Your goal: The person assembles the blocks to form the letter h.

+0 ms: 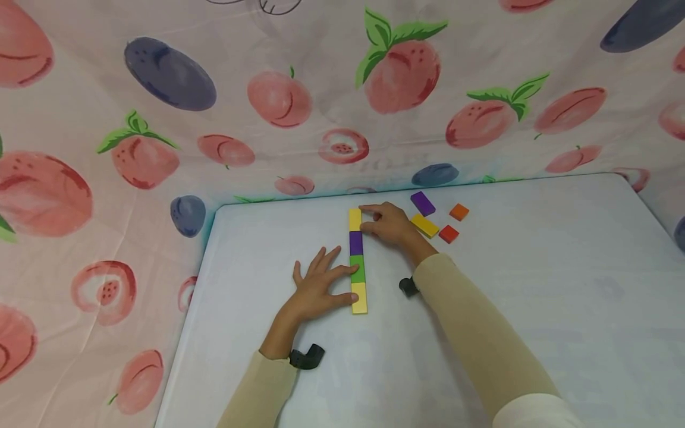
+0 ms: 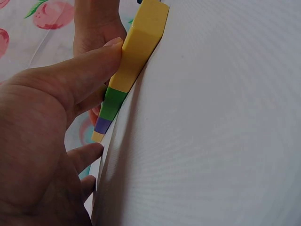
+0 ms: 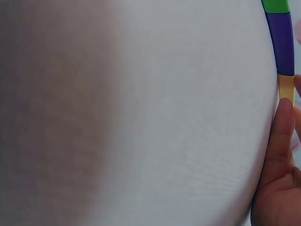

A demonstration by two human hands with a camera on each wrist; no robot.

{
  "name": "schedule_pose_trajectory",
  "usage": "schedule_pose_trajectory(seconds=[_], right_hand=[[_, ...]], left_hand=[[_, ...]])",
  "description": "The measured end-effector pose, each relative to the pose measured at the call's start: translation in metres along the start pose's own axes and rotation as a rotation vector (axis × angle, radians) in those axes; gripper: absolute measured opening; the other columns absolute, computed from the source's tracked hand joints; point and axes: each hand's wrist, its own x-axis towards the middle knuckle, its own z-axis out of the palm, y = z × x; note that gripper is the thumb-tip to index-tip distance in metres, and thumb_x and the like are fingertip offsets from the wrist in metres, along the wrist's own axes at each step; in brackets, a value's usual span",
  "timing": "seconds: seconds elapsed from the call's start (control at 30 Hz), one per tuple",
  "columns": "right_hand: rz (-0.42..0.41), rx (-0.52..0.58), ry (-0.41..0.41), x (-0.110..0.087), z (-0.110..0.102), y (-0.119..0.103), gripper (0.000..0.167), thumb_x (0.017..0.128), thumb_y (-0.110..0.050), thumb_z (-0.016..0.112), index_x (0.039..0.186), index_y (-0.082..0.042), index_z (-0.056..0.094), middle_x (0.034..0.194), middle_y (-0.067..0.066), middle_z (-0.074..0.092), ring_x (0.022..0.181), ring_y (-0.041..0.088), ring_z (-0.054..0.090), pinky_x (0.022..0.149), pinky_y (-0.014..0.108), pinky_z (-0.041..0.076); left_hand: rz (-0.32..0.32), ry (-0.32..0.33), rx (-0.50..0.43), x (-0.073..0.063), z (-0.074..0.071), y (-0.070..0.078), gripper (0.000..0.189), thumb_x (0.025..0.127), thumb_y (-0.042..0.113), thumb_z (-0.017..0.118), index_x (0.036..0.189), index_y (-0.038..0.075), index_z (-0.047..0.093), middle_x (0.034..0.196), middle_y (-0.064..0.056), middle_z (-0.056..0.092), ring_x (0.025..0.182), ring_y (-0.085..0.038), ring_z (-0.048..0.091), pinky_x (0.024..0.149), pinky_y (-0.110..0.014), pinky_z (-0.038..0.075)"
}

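Four-sided coloured blocks lie end to end in a straight row in the head view. Nearest is a pale yellow block (image 1: 360,304), then a green block (image 1: 357,261), a purple block (image 1: 355,243) and a far yellow block (image 1: 355,219). My left hand (image 1: 316,291) spreads its fingers left of the row, thumb touching the near yellow block (image 2: 136,42) and index finger on the green one. From the right side, my right hand (image 1: 389,223) touches the far yellow block (image 3: 286,87) with index fingertip and thumb; its other fingers fold inward.
Right of the row lie loose pieces: a purple block (image 1: 423,203), a yellow block (image 1: 425,226), an orange piece (image 1: 459,212) and a red piece (image 1: 449,233). They sit on a white table (image 1: 535,297), with a fruit-patterned cloth (image 1: 316,53) behind and at the left.
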Motion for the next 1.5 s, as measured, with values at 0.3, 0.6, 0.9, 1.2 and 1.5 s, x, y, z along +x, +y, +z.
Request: schedule_pose_trajectory(seconds=[0.3,0.6,0.9,1.2,1.5], right_hand=[[0.021,-0.005,0.004,0.000,0.002,0.002,0.056,0.094,-0.039,0.068,0.148,-0.032,0.055,0.109,0.008,0.055,0.100,0.025,0.051,0.088,0.038,0.047],[0.000,-0.008,0.005,0.000,0.001,0.003,0.056,0.095,-0.040,0.068,0.148,-0.030,0.055,0.108,0.009,0.055,0.098,0.025,0.051,0.085,0.037,0.046],[0.001,0.019,-0.004,-0.001,-0.001,0.001,0.057,0.095,-0.041,0.068,0.149,-0.029,0.054,0.107,0.008,0.055,0.098,0.025,0.052,0.086,0.037,0.046],[0.067,0.323,-0.054,-0.004,-0.011,0.004,0.058,0.098,-0.037,0.068,0.152,-0.027,0.050,0.117,0.009,0.060,0.089,0.023,0.068,0.087,0.031,0.058],[-0.017,0.314,-0.126,-0.022,-0.040,0.009,0.037,0.100,-0.043,0.063,0.122,-0.014,0.072,0.105,0.012,0.065,0.094,0.025,0.061,0.084,0.030,0.056]], left_hand=[[-0.003,0.001,-0.004,0.000,0.002,0.001,0.059,0.087,0.061,0.071,0.141,0.043,0.058,0.172,0.003,0.019,0.161,-0.029,0.002,0.113,-0.077,-0.013],[-0.006,0.003,-0.002,0.000,0.003,0.000,0.058,0.087,0.060,0.071,0.141,0.044,0.059,0.172,0.004,0.018,0.161,-0.029,0.002,0.113,-0.077,-0.013],[0.007,0.015,-0.005,-0.001,0.002,0.001,0.058,0.087,0.059,0.071,0.141,0.041,0.060,0.172,0.000,0.020,0.161,-0.032,0.004,0.112,-0.079,-0.011],[0.002,-0.001,-0.010,0.000,0.002,-0.001,0.059,0.087,0.061,0.070,0.142,0.043,0.058,0.172,0.004,0.017,0.161,-0.029,0.002,0.112,-0.078,-0.013],[0.017,0.014,-0.012,-0.001,0.001,0.000,0.058,0.087,0.059,0.071,0.141,0.041,0.059,0.172,0.001,0.020,0.161,-0.032,0.003,0.112,-0.078,-0.012]])
